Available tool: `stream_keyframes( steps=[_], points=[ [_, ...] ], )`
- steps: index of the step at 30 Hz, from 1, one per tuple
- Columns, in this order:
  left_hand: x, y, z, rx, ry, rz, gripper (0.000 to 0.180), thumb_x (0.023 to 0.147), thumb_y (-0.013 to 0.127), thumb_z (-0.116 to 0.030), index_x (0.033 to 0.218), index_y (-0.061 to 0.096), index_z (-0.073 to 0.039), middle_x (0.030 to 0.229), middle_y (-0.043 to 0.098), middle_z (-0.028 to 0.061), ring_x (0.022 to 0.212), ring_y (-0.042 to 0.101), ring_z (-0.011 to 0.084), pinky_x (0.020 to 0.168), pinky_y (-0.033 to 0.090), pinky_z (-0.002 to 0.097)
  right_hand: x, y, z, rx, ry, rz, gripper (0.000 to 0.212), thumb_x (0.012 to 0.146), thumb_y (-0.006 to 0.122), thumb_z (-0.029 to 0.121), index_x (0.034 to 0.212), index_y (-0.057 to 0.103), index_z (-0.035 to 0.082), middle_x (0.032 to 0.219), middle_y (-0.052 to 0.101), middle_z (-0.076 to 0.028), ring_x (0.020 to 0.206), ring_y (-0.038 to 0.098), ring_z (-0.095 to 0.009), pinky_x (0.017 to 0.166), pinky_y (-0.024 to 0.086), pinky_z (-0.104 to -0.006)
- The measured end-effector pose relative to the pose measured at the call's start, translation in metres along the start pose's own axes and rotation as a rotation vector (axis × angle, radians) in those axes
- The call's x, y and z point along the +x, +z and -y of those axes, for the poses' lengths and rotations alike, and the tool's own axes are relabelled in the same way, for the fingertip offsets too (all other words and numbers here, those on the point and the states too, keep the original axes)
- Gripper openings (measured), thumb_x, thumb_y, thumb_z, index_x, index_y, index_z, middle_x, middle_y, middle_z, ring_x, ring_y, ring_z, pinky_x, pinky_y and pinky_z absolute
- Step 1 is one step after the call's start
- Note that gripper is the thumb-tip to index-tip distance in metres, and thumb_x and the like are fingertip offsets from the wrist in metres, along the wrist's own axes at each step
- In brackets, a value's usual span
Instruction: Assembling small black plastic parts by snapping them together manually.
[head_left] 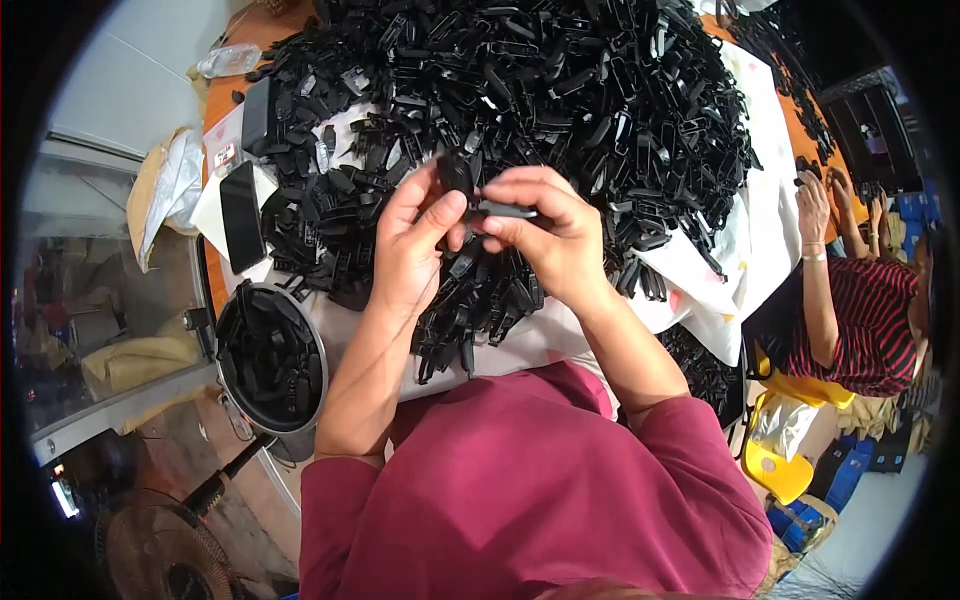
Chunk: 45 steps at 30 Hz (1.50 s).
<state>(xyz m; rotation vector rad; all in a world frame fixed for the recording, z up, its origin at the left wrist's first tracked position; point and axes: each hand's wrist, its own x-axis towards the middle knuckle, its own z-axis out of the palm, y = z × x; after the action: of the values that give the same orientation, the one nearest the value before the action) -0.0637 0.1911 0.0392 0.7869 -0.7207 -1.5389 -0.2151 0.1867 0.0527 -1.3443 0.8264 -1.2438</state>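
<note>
My left hand (418, 232) is closed around a small black plastic part (457, 175), held upright between thumb and fingers. Close beside it, my right hand (545, 220) pinches a slim dark grey plastic piece (508, 210) that points toward the left hand. The fingertips of both hands nearly meet, and the right fingers are slightly blurred. Beneath and beyond them spreads a large heap of black plastic parts (560, 90), many shaped like narrow frames or clips.
A metal pot (322, 385) full of black parts stands at the left. A phone (242, 217), a grey box (258, 115) and a clear bottle (229, 60) lie along the table's left side. A fan (165, 545) is lower left. Another person in a striped shirt (860, 315) works at right.
</note>
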Motion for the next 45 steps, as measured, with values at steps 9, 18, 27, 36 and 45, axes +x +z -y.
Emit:
stream_keyframes(
  steps=[9,18,27,36,45],
  points=[
    [-0.002,0.004,0.002,0.486,0.345,0.085,0.03,0.074,0.069,-0.004,0.103,0.061,-0.001,0.095,0.058,0.002,0.069,0.049,0.006,0.062,0.042,0.0186,0.013,-0.01,0.021,0.649,0.287,-0.079,0.015,0.087,0.056,0.018,0.083,0.051,0.004,0.074,0.057,-0.01,0.043,0.049,-0.014,0.035,0.038,-0.0207],
    [-0.002,0.007,-0.006,0.737,0.475,0.093,0.031,0.071,0.071,-0.001,0.1,0.062,-0.002,0.096,0.058,0.0031,0.077,0.052,0.0083,0.069,0.043,0.0203,0.011,-0.014,0.029,0.562,0.449,-0.104,0.014,0.086,0.058,0.015,0.078,0.053,0.004,0.074,0.058,-0.01,0.046,0.054,-0.013,0.035,0.041,-0.0213],
    [0.002,0.015,-0.025,1.111,0.744,0.132,0.027,0.07,0.072,-0.006,0.096,0.064,-0.004,0.082,0.061,0.0059,0.068,0.057,0.015,0.062,0.045,0.0246,0.008,-0.008,0.024,0.344,0.308,-0.163,0.014,0.083,0.062,0.011,0.078,0.052,0.001,0.077,0.061,-0.01,0.046,0.055,-0.013,0.034,0.04,-0.0199],
    [-0.009,0.027,0.009,0.164,0.199,0.025,0.034,0.082,0.064,-0.017,0.111,0.058,0.0,0.09,0.061,-0.0004,0.075,0.051,0.0052,0.07,0.042,0.0174,0.003,0.002,0.015,-0.457,-0.179,-0.173,0.016,0.083,0.061,0.009,0.094,0.055,-0.001,0.094,0.059,-0.008,0.062,0.058,-0.009,0.048,0.046,-0.0176],
    [-0.027,0.006,-0.004,-0.099,0.108,0.105,0.032,0.085,0.058,-0.024,0.105,0.057,0.001,0.091,0.061,0.0065,0.068,0.05,0.0072,0.063,0.041,0.0199,-0.011,0.001,0.03,-0.054,0.117,0.142,0.028,0.082,0.062,0.006,0.107,0.055,-0.004,0.091,0.063,-0.009,0.081,0.06,-0.013,0.069,0.05,-0.0235]
  ],
)
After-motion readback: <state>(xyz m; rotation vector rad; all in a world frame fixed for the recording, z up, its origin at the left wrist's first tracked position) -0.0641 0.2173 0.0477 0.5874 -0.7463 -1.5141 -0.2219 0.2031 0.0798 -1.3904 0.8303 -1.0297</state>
